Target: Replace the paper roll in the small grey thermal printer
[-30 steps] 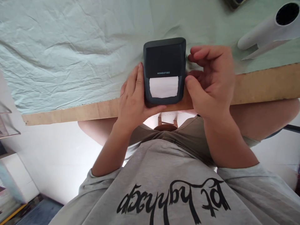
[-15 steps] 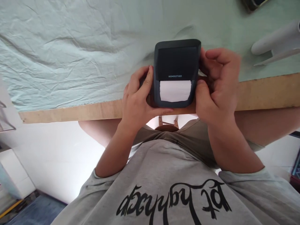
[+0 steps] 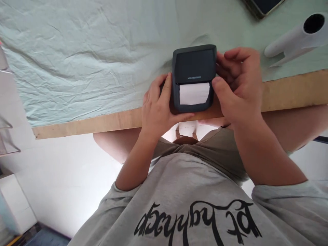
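Note:
A dark label printer [image 3: 195,65] marked NIIMBOT stands near the table's front edge, between my hands. White paper [image 3: 194,93] with an uneven end lies over its lower part. My left hand [image 3: 159,106] grips the printer's left side, its thumb stretched along the bottom edge. Against the right side rests my right hand [image 3: 239,82], with the thumb tip on the lower right rim and the fingers curled beside the upper right side. The far fingertips of my right hand are partly hidden behind the printer.
A pale green cloth [image 3: 102,61] covers the table, with a bare wooden edge [image 3: 102,125] in front. At the right lies a white handheld device [image 3: 289,42] with a round dark opening. A dark phone-like object [image 3: 265,5] is at the top right.
In the picture, the printer's lower edge sits slightly higher. My right thumb has moved up along its right rim. The camera view has shifted, showing more of the white device and the phone-like object.

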Action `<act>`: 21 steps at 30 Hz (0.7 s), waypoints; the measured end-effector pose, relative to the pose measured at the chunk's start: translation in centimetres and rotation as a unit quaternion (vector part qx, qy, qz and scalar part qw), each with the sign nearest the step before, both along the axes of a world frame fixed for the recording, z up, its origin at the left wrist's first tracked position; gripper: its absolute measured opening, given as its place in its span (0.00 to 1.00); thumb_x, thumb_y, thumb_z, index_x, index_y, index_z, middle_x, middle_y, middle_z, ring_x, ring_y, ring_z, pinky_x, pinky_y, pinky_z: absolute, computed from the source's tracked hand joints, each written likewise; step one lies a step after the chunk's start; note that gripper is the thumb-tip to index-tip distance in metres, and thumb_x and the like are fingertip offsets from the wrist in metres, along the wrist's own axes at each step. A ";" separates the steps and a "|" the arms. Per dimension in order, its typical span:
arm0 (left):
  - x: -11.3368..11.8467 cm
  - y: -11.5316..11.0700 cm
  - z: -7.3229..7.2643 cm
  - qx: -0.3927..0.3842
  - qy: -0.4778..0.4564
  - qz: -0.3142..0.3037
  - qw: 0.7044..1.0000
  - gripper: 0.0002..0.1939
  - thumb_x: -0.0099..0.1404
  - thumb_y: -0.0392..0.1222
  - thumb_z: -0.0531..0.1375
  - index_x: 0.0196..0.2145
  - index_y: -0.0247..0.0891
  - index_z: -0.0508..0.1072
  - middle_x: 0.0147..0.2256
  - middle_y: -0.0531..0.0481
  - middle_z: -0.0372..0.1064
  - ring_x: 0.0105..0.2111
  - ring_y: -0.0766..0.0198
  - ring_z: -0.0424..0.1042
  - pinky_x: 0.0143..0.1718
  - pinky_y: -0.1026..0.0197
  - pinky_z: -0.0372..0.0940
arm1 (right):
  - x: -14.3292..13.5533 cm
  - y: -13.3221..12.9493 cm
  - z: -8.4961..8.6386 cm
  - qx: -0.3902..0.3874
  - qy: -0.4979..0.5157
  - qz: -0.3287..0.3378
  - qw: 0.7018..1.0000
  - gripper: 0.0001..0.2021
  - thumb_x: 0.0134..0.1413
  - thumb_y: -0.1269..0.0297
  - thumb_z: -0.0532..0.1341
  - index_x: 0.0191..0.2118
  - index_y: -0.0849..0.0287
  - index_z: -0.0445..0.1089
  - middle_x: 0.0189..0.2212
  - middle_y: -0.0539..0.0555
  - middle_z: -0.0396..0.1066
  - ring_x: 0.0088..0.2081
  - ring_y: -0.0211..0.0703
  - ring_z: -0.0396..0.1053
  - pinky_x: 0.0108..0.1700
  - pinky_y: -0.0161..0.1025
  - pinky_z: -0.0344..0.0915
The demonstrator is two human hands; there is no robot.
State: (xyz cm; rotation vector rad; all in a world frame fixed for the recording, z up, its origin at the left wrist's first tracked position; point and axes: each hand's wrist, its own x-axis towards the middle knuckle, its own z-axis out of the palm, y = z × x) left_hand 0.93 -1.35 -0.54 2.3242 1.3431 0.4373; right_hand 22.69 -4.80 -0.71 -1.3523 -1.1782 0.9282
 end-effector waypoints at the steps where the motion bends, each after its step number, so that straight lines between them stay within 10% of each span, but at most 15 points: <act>1: 0.0 0.0 -0.1 -0.003 -0.005 0.005 1.000 0.62 0.57 0.87 0.54 0.72 0.38 0.56 0.68 0.33 0.61 0.69 0.38 0.62 0.68 0.39 0.62 | 0.1 0.1 0.3 -0.015 0.009 0.006 1.000 0.17 0.61 0.65 0.65 0.52 0.46 0.62 0.63 0.49 0.72 0.65 0.45 0.72 0.68 0.52 0.70; 8: -0.1 0.1 -0.7 -0.012 -0.042 0.003 0.999 0.53 0.67 0.81 0.50 0.73 0.39 0.54 0.66 0.33 0.64 0.67 0.39 0.64 0.67 0.43 0.60 | 1.1 1.3 2.3 -0.066 -0.059 -0.025 0.996 0.22 0.50 0.61 0.72 0.49 0.48 0.65 0.42 0.47 0.76 0.43 0.42 0.77 0.47 0.46 0.75; 13: 0.1 0.2 -0.5 0.001 -0.046 0.000 0.999 0.50 0.68 0.77 0.53 0.72 0.36 0.59 0.64 0.33 0.67 0.64 0.38 0.66 0.65 0.42 0.62 | 0.2 3.3 4.9 -0.043 -0.099 -0.030 0.994 0.08 0.63 0.63 0.63 0.44 0.49 0.64 0.20 0.41 0.64 0.20 0.37 0.60 0.27 0.40 0.61; 21: 0.4 0.0 -0.3 0.007 -0.052 0.021 0.998 0.46 0.68 0.72 0.58 0.71 0.36 0.61 0.64 0.35 0.68 0.64 0.38 0.67 0.65 0.42 0.62 | -0.5 5.5 6.6 -0.011 -0.298 0.018 0.954 0.10 0.58 0.67 0.63 0.32 0.51 0.60 0.32 0.47 0.73 0.30 0.40 0.72 0.36 0.44 0.70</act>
